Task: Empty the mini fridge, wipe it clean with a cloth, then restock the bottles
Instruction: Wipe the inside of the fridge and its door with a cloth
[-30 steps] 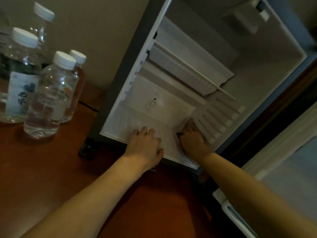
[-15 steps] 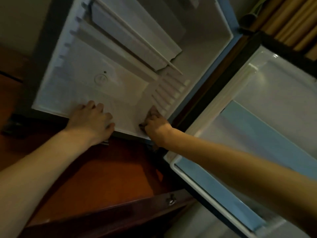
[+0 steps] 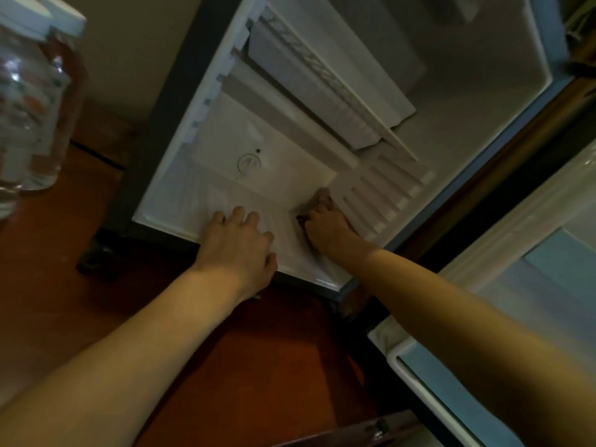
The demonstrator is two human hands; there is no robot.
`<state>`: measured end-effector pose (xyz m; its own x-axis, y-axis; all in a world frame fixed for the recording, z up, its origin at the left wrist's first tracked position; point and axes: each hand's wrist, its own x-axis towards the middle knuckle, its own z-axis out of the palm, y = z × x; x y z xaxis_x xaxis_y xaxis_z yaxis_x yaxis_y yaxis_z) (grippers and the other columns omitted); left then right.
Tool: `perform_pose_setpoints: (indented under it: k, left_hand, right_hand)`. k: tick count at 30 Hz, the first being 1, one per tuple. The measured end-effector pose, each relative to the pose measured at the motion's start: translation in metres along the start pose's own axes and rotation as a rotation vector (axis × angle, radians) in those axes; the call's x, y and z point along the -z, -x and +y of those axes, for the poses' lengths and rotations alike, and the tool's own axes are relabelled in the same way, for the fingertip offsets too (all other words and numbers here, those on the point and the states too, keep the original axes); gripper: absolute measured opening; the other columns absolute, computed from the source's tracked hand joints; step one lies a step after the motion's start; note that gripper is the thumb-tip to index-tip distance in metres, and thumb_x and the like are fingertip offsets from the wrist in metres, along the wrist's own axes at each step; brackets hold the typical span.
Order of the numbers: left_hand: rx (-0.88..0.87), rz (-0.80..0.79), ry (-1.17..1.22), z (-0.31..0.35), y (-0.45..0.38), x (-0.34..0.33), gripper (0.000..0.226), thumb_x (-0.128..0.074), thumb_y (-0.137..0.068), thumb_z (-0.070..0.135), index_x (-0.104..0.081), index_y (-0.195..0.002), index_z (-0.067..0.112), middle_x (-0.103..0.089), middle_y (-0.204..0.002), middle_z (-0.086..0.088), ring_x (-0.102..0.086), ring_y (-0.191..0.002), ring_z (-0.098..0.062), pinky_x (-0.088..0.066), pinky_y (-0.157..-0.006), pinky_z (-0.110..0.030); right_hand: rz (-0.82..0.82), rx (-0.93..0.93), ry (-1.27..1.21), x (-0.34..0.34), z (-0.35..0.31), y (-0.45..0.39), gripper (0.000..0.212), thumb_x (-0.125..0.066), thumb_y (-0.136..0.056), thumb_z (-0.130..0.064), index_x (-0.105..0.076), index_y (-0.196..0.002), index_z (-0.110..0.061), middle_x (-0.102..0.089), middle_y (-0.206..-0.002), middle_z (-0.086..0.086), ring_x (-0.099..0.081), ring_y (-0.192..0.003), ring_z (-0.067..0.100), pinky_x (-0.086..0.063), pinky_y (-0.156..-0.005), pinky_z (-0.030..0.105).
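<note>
Reddish wooden floor (image 3: 274, 366): one open mini fridge (image 3: 467, 91); one bottle (image 3: 29, 101); left hand (image 3: 238, 250) flat, fingers spread; right hand (image 3: 325, 227) fingers curled, contents unclear.

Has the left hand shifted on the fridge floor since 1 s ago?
No. The left hand lies flat at the front lip of the fridge floor, below the round dial, as before; only the camera moved.

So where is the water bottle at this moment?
In the head view the water bottle stands at the far left edge on the wooden surface, outside the open mini fridge and left of the left hand.
</note>
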<state>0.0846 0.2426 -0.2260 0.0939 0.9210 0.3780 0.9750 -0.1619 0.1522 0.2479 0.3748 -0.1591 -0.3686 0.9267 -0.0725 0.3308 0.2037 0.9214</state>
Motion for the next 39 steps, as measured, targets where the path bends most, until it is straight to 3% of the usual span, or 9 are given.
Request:
perform_pose_setpoints:
  k: [4, 8, 14, 18, 21, 26, 30, 34, 39]
  left_hand:
    - [-0.007, 0.006, 0.008, -0.001, 0.001, 0.001, 0.047, -0.028, -0.102, 0.052, -0.053, -0.135, 0.027, -0.045, -0.137, -0.006, -0.036, -0.130, -0.028, -0.034, -0.102, -0.044]
    - [-0.009, 0.000, 0.011, -0.001, 0.004, 0.002, 0.048, -0.028, -0.102, 0.053, -0.054, -0.135, 0.028, -0.046, -0.138, -0.005, -0.037, -0.130, -0.028, -0.035, -0.101, -0.042]
    - [-0.013, -0.015, 0.031, -0.003, 0.006, 0.001, 0.049, -0.027, -0.103, 0.054, -0.056, -0.134, 0.029, -0.046, -0.137, -0.003, -0.038, -0.128, -0.026, -0.035, -0.103, -0.041]
    - [-0.023, -0.018, 0.050, -0.003, 0.006, 0.001, 0.048, -0.027, -0.104, 0.051, -0.055, -0.135, 0.027, -0.045, -0.139, -0.005, -0.036, -0.130, -0.027, -0.033, -0.105, -0.043]
    - [-0.023, -0.011, 0.040, -0.003, 0.005, 0.001, 0.047, -0.028, -0.104, 0.051, -0.055, -0.134, 0.026, -0.045, -0.138, -0.005, -0.036, -0.130, -0.027, -0.033, -0.105, -0.043]
    - [-0.019, -0.001, 0.003, 0.000, 0.003, -0.001, 0.048, -0.028, -0.104, 0.052, -0.054, -0.133, 0.026, -0.044, -0.139, -0.005, -0.035, -0.132, -0.028, -0.034, -0.104, -0.043]
    - [-0.027, 0.020, 0.013, -0.002, 0.003, -0.003, 0.047, -0.029, -0.103, 0.052, -0.055, -0.131, 0.024, -0.044, -0.139, -0.006, -0.034, -0.132, -0.029, -0.033, -0.105, -0.044]
    - [-0.036, 0.041, 0.020, -0.004, 0.002, -0.003, 0.048, -0.029, -0.102, 0.053, -0.056, -0.131, 0.026, -0.046, -0.136, -0.005, -0.037, -0.128, -0.027, -0.033, -0.103, -0.043]
    - [-0.040, 0.041, 0.024, -0.005, 0.004, -0.002, 0.048, -0.029, -0.100, 0.055, -0.057, -0.131, 0.030, -0.047, -0.132, -0.002, -0.039, -0.126, -0.025, -0.035, -0.100, -0.040]
  right_hand:
    - [-0.028, 0.003, -0.035, -0.006, -0.002, 0.014, 0.048, -0.032, -0.106, -0.026, -0.032, -0.152, -0.014, -0.039, -0.152, 0.013, -0.031, -0.140, 0.039, -0.002, -0.120, 0.056]
    - [-0.174, -0.024, -0.118, 0.010, -0.010, 0.064, 0.051, -0.033, -0.107, -0.026, -0.025, -0.154, -0.012, -0.027, -0.158, 0.015, -0.021, -0.145, 0.039, -0.017, -0.119, 0.051]
    - [-0.249, 0.055, 0.100, 0.016, -0.014, 0.096, 0.082, -0.064, -0.091, -0.041, -0.022, -0.155, -0.013, -0.028, -0.157, 0.016, -0.025, -0.142, 0.040, -0.007, -0.120, 0.057]
    - [-0.182, 0.007, -0.139, 0.006, -0.013, 0.067, 0.047, -0.043, -0.103, -0.022, -0.039, -0.148, -0.009, -0.039, -0.151, 0.016, -0.035, -0.137, 0.035, -0.029, -0.114, 0.048]
    - [-0.090, -0.044, -0.218, 0.004, -0.011, 0.038, 0.042, -0.035, -0.105, -0.020, -0.046, -0.142, -0.005, -0.045, -0.146, 0.019, -0.037, -0.136, 0.036, -0.020, -0.116, 0.054]
    - [-0.063, 0.031, 0.026, 0.000, -0.002, 0.000, 0.042, -0.041, -0.101, -0.025, -0.050, -0.140, -0.012, -0.055, -0.136, 0.012, -0.043, -0.130, 0.036, -0.006, -0.118, 0.060]
    - [0.110, 0.073, 0.029, -0.003, 0.001, -0.017, 0.026, -0.061, -0.092, -0.028, -0.070, -0.111, -0.013, -0.068, -0.106, 0.009, -0.058, -0.109, 0.036, -0.024, -0.113, 0.062]
    - [0.058, 0.078, 0.082, -0.016, 0.005, -0.004, 0.045, -0.038, -0.102, -0.029, -0.047, -0.144, -0.016, -0.056, -0.134, 0.011, -0.047, -0.125, 0.038, -0.011, -0.117, 0.059]
    - [0.030, 0.096, 0.093, -0.008, 0.022, 0.043, 0.045, -0.040, -0.104, -0.028, -0.042, -0.147, -0.018, -0.038, -0.152, 0.012, -0.032, -0.139, 0.037, -0.019, -0.116, 0.055]
